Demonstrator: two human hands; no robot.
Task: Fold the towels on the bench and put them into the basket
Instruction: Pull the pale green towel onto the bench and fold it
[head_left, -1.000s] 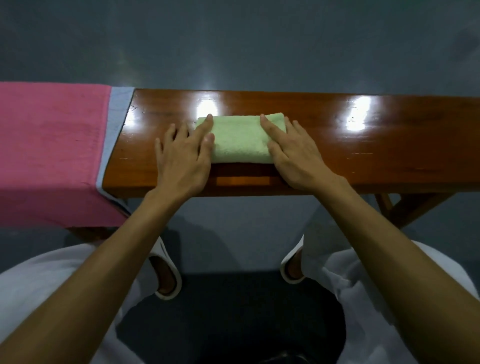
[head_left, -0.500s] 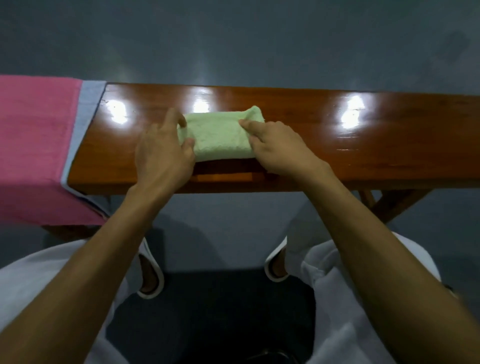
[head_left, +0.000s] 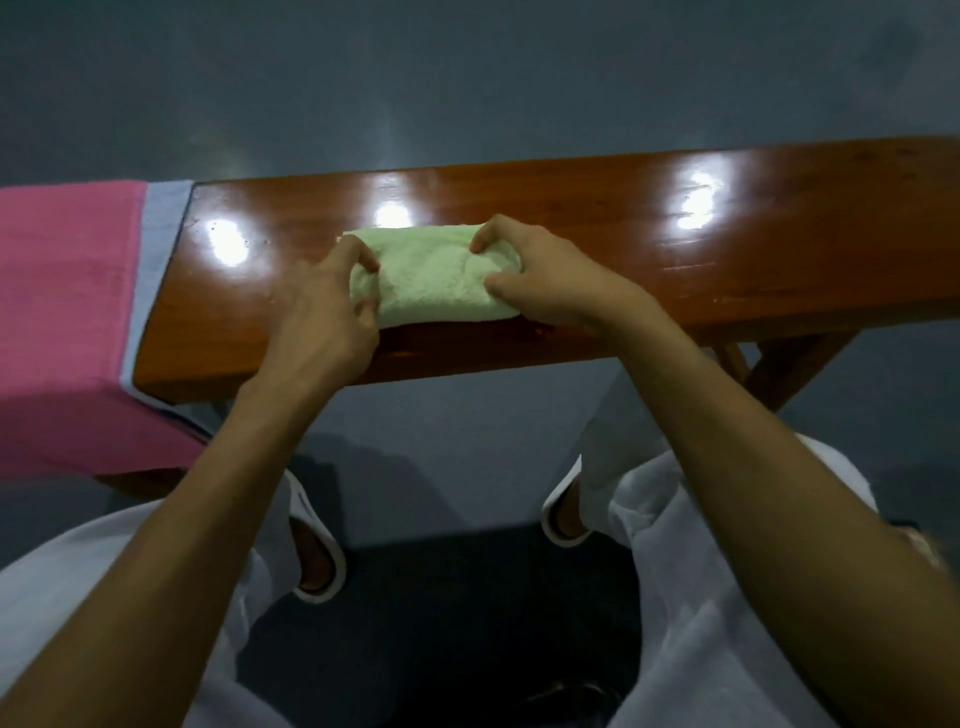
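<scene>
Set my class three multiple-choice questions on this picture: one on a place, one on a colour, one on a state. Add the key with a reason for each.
1. Where does the pink towel lie?
A. Draped over the left end of the bench
B. On the floor
C. In a basket

2. What colour is the folded towel?
A. Blue
B. Light green
C. White

3. How do the left hand and the right hand meet the folded towel?
A. Each grips one end of it
B. Only the left hand touches it
C. Both hang free of it

Key:
1 A: the pink cloth covers the bench's left end and hangs down its front.
2 B: it shows pale green against the brown wood.
3 A: curled fingers and thumbs pinch both ends.
</scene>
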